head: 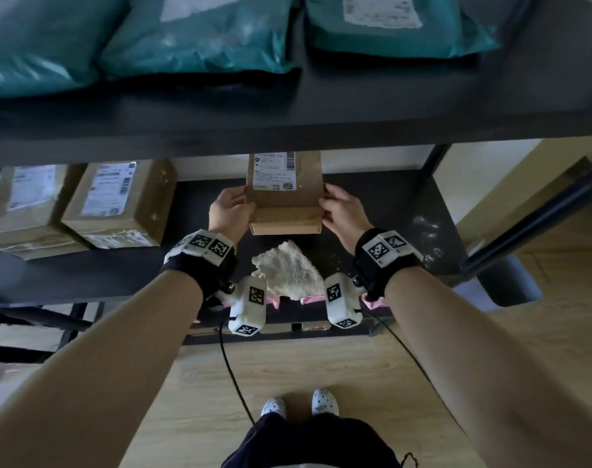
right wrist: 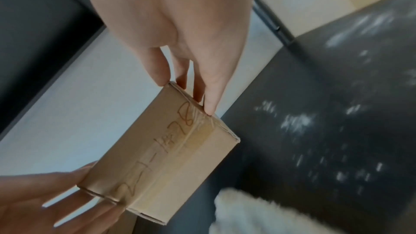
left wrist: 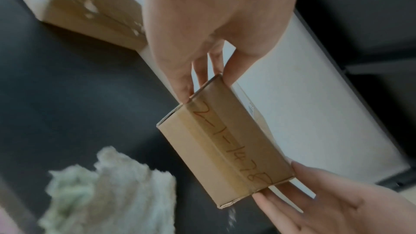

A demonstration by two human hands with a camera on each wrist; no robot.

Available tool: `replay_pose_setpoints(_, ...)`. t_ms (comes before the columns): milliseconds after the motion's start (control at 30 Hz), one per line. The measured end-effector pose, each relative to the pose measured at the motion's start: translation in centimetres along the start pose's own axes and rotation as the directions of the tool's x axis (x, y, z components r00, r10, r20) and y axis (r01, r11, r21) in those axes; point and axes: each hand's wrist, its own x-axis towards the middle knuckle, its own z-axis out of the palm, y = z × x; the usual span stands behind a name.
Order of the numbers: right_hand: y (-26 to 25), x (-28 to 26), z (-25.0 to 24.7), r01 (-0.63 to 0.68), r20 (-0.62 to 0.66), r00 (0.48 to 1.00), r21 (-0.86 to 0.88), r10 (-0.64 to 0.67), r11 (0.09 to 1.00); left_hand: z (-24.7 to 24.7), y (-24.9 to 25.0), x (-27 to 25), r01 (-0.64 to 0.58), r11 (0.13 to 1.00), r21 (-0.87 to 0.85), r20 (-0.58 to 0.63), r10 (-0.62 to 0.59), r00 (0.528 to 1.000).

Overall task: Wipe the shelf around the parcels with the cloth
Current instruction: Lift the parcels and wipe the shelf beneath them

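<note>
A small brown cardboard parcel (head: 284,194) with a white label is held over the middle of the dark shelf (head: 389,204). My left hand (head: 232,211) grips its left end and my right hand (head: 341,211) grips its right end. In the left wrist view the parcel (left wrist: 225,149) shows a handwritten number, with the left hand (left wrist: 202,81) pinching its end. The right wrist view shows the right hand (right wrist: 186,92) pinching the other end of the parcel (right wrist: 162,163). A crumpled cream cloth (head: 287,268) lies loose on the shelf in front of the parcel, untouched.
White dust smears (head: 426,231) mark the shelf's right side. Two larger cardboard parcels (head: 119,201) stand on the left. Teal mailer bags (head: 200,38) lie on the upper shelf. A shelf post (head: 433,160) and a slanted dark bar (head: 537,214) are on the right.
</note>
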Motion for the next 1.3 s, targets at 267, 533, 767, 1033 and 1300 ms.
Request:
replay_pose_setpoints(267, 3.5, 0.3, 10.0, -0.078, 0.087, 0.993, -0.053, 0.083, 0.996, -9.8, -2.4, 2.3, 0.014, 0.999, 0.032, -0.117, -0.01, 0.993)
replay_pose_setpoints(533, 4.6, 0.2, 12.5, -0.057, 0.065, 0.996, -0.14, 0.067, 0.988, -12.2, -4.8, 4.2, -0.002, 0.994, 0.107, -0.05, 0.007, 0.999)
replay_pose_setpoints(767, 4.6, -0.5, 11.9, -0.004, 0.105, 0.994, -0.18, 0.023, 0.984, -12.4, -4.1, 2.1, -0.238, 0.861, 0.449, 0.045, 0.244, 0.969)
replay_pose_setpoints(1033, 11.0, -4.1, 8.1, 0.191, 0.23, 0.973, -0.826, 0.007, 0.531, -10.9, -5.0, -0.8, -0.68, 0.254, 0.688, 0.442, 0.597, 0.67)
replay_pose_setpoints(1300, 13.3, -1.6, 5.7, 0.231, 0.25, 0.968, -0.909, 0.009, 0.348, -5.2, -8.0, -3.0, -0.766, 0.234, 0.599, 0.65, 0.416, 0.636)
